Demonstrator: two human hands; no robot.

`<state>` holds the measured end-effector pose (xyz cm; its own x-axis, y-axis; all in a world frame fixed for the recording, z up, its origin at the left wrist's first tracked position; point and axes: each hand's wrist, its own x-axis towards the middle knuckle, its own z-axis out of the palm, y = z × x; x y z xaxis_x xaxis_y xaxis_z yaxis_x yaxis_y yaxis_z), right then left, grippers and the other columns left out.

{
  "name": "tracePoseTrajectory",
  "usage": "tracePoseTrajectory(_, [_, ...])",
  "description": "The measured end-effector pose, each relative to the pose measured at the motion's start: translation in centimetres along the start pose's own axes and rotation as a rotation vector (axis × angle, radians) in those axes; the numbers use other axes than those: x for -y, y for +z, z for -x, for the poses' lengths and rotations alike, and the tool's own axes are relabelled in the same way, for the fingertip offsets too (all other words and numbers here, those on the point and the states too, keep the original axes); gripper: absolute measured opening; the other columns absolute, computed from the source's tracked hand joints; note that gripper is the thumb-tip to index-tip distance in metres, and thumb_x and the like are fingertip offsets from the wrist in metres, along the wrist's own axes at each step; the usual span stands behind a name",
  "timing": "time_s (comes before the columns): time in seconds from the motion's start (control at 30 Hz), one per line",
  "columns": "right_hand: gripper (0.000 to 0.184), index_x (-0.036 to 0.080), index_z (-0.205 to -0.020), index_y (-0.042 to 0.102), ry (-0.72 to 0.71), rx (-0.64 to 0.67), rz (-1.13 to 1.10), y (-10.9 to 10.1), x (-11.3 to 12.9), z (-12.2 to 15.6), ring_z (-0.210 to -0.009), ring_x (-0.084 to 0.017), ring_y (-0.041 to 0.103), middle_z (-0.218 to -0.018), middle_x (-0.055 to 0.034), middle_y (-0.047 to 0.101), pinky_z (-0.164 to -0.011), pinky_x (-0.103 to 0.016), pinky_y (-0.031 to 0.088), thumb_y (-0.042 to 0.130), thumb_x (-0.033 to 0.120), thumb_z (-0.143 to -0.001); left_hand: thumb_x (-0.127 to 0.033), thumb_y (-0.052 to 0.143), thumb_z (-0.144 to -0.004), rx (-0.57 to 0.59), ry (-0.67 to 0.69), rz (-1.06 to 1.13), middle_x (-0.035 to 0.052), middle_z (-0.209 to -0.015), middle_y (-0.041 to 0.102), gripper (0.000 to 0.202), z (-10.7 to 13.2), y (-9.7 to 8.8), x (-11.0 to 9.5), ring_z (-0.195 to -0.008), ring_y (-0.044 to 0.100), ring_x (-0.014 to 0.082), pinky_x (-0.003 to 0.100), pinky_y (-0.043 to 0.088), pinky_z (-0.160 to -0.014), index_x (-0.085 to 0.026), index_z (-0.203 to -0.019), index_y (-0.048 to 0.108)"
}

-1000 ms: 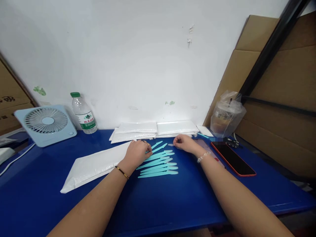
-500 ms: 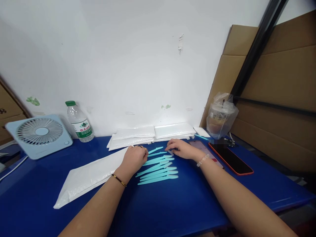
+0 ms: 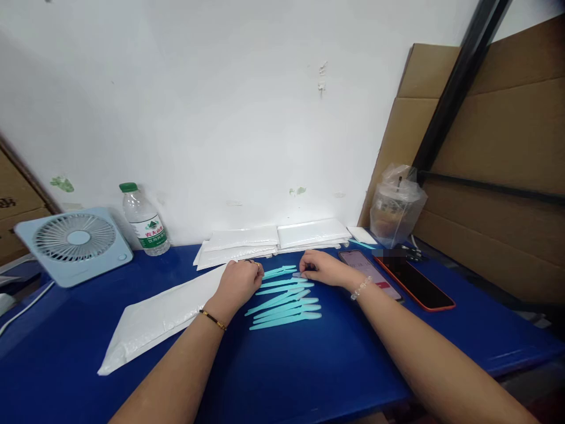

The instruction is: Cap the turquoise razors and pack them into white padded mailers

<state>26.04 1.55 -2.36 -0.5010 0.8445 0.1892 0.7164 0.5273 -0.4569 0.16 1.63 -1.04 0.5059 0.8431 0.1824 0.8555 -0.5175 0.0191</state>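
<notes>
Several slim teal plastic sticks (image 3: 285, 300) lie in a loose row on the blue table (image 3: 309, 365). My left hand (image 3: 238, 282) rests curled at their left ends, its fingers touching the upper sticks. My right hand (image 3: 322, 268) pinches the right tip of one of the top sticks (image 3: 282, 270). A white padded envelope (image 3: 163, 315) lies flat just left of my left hand.
A stack of white padded envelopes (image 3: 273, 238) sits by the wall. A small blue fan (image 3: 75, 244) and a water bottle (image 3: 143, 219) stand at the left. Two phones (image 3: 415, 280) and a bagged drink cup (image 3: 395, 206) are on the right, before cardboard sheets (image 3: 498, 159).
My right hand has slid a little left and down onto the tip of a top stick. My left hand has stayed at the sticks' left ends. The camera has shifted slightly.
</notes>
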Motion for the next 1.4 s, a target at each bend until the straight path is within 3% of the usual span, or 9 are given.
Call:
tracePoseTrajectory(0.13, [0.009,0.017,-0.077,0.062,0.066,0.025,-0.056,-0.1,-0.7,0.1,-0.068,-0.013,0.052,-0.081,-0.0027,0.058,-0.059,-0.023,0.039,0.063,0.025,-0.075,-0.015,0.042,-0.078,0.001,0.003,-0.019,0.0017,-0.074,0.066,0.02,0.0,-0.1,0.0,-0.071,0.058,0.018,0.03,0.033,-0.066,-0.021,-0.072,0.061])
tracePoseTrajectory(0.27, [0.009,0.017,-0.078,0.062,0.097,-0.052,-0.028,-0.2,-1.0,0.2,-0.066,-0.012,0.052,-0.078,-0.0023,0.06,-0.059,-0.023,0.038,0.06,0.025,-0.077,-0.015,0.043,-0.077,-0.011,0.014,-0.008,0.0011,-0.074,0.065,0.02,0.0,0.0,-0.1,-0.071,0.058,0.0178,0.03,0.032,-0.067,-0.021,-0.072,0.061])
tracePoseTrajectory(0.5, [0.01,0.017,-0.078,0.064,0.041,-0.05,-0.051,1.3,0.0,-0.6,-0.064,-0.012,0.052,-0.076,-0.0019,0.062,-0.058,-0.022,0.038,0.06,0.025,-0.078,-0.017,0.043,-0.079,-0.003,0.061,0.027,0.0019,-0.074,0.066,0.02,0.0,0.0,-0.6,-0.07,0.058,0.0167,0.03,0.033,-0.065,-0.02,-0.071,0.061])
tracePoseTrajectory(0.63, [0.013,0.018,-0.081,0.067,0.039,-0.112,-0.042,-0.4,-0.6,-0.1,-0.069,-0.013,0.055,-0.08,-0.0022,0.065,-0.064,-0.023,0.041,0.057,0.026,-0.079,-0.024,0.044,-0.083,-0.016,0.046,0.132,0.001,-0.083,0.067,0.021,0.0,0.3,-0.5,-0.079,0.059,0.0179,0.03,0.037,-0.07,-0.023,-0.082,0.064])
tracePoseTrajectory(0.73, [0.015,0.019,-0.082,0.069,0.144,-0.168,0.02,-2.7,-2.0,1.0,-0.071,-0.014,0.056,-0.082,-0.0027,0.066,-0.066,-0.025,0.041,0.057,0.026,-0.078,-0.031,0.046,-0.084,-0.087,-0.05,0.16,0.0028,-0.098,0.066,0.024,-0.2,0.9,0.0,-0.094,0.057,0.0214,0.032,0.039,-0.077,-0.024,-0.099,0.063])
tracePoseTrajectory(0.83, [0.015,0.018,-0.08,0.069,0.29,-0.028,0.029,-4.1,-3.0,2.0,-0.066,-0.015,0.056,-0.076,-0.0027,0.066,-0.061,-0.024,0.041,0.063,0.03,-0.072,-0.032,0.048,-0.083,-0.103,-0.127,0.131,0.004,-0.103,0.064,0.024,-0.5,1.4,0.4,-0.099,0.056,0.0238,0.034,0.04,-0.08,-0.024,-0.1,0.063])
tracePoseTrajectory(0.93, [0.017,0.017,-0.074,0.067,0.37,0.081,0.011,-3.8,-3.0,2.1,-0.062,-0.014,0.056,-0.07,-0.0028,0.065,-0.055,-0.023,0.04,0.069,0.031,-0.066,-0.031,0.051,-0.081,-0.056,-0.153,0.173,0.0027,-0.094,0.066,0.017,-0.7,1.8,0.6,-0.092,0.058,0.0221,0.031,0.04,-0.073,-0.024,-0.089,0.064])
tracePoseTrajectory(1.2, [0.013,0.016,-0.074,0.066,0.134,-0.049,0.039,-1.1,-1.7,0.5,-0.059,-0.013,0.054,-0.069,-0.0027,0.064,-0.056,-0.023,0.039,0.055,0.023,-0.076,-0.03,0.051,-0.078,-0.027,-0.202,0.295,-0.0009,-0.079,0.067,0.011,-0.7,1.9,0.6,-0.077,0.061,0.0183,0.027,0.038,-0.062,-0.024,-0.077,0.061])
tracePoseTrajectory(1.4, [0.019,0.018,-0.084,0.069,0.091,-0.067,-0.035,-0.2,-1.4,-0.1,-0.067,-0.014,0.057,-0.078,-0.0035,0.066,-0.061,-0.024,0.042,0.055,0.03,-0.082,-0.028,0.052,-0.077,-0.04,-0.177,0.267,-0.0003,-0.079,0.067,0.011,-0.7,1.9,0.4,-0.077,0.06,0.0179,0.027,0.039,-0.064,-0.023,-0.074,0.061])
